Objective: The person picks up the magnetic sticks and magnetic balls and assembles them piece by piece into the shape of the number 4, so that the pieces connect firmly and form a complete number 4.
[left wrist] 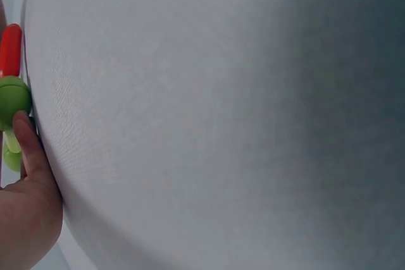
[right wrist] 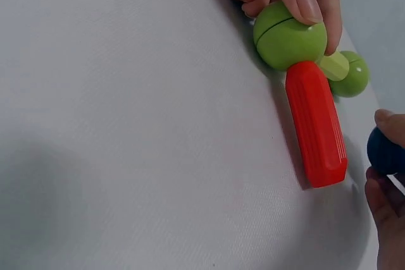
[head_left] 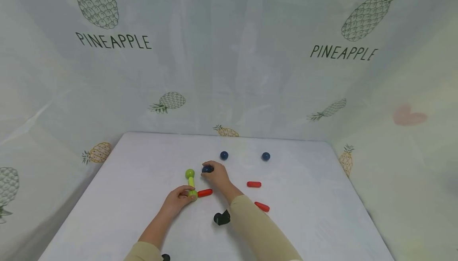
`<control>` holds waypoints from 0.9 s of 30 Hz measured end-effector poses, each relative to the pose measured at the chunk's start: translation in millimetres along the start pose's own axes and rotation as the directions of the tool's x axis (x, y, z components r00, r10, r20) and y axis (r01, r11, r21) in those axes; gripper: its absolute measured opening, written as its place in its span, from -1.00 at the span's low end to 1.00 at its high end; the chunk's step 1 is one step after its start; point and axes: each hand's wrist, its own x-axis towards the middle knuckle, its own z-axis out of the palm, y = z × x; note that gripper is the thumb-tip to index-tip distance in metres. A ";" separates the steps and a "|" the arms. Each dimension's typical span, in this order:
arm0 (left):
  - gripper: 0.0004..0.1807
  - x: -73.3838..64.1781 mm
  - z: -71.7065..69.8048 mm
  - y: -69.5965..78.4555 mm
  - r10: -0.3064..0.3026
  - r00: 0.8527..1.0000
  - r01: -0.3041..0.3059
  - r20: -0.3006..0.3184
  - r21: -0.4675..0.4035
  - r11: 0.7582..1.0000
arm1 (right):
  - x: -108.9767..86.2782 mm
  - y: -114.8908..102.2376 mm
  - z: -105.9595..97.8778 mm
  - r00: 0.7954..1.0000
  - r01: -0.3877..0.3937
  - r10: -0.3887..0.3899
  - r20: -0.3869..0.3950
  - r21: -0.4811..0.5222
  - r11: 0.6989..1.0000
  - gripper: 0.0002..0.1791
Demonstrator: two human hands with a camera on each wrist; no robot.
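Note:
My left hand (head_left: 177,199) grips a green ball (right wrist: 290,37) between thumb and fingers, low on the white table. From that ball a red stick (right wrist: 316,124) sticks out to the right, and a yellow-green stick (head_left: 191,182) leads away to a second green ball (head_left: 190,173). My right hand (head_left: 217,175) pinches a dark blue ball (head_left: 207,169) just right of the far green ball, apart from the joined pieces. In the right wrist view, thumb and fingers are round the blue ball (right wrist: 385,152). The left wrist view catches my left thumb (left wrist: 31,147) against the green ball (left wrist: 14,100).
Two blue balls (head_left: 224,155) (head_left: 266,156) lie toward the table's back. Two red sticks (head_left: 254,184) (head_left: 262,206) lie to the right, one partly behind my right sleeve. Black pieces (head_left: 221,218) sit between my forearms, and another black piece (head_left: 165,257) is by the left sleeve.

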 end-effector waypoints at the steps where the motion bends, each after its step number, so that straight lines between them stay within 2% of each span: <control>1: -0.67 0.6 -0.2 -0.4 0.000 1.000 0.000 0.001 0.001 1.000 | -1.5 -1.0 -1.1 1.000 0.000 0.000 0.007 0.003 1.000 -0.61; 14: -0.65 2.4 -1.8 -1.1 -0.004 1.000 0.004 0.007 0.025 1.000 | -15.5 0.0 -12.6 0.999 0.039 -0.040 0.026 0.014 0.999 -0.66; 27: -0.67 3.6 0.8 -3.6 -0.019 1.000 0.020 0.022 -0.032 0.999 | -39.3 1.7 -30.0 0.997 0.059 -0.063 0.038 0.092 0.994 -0.64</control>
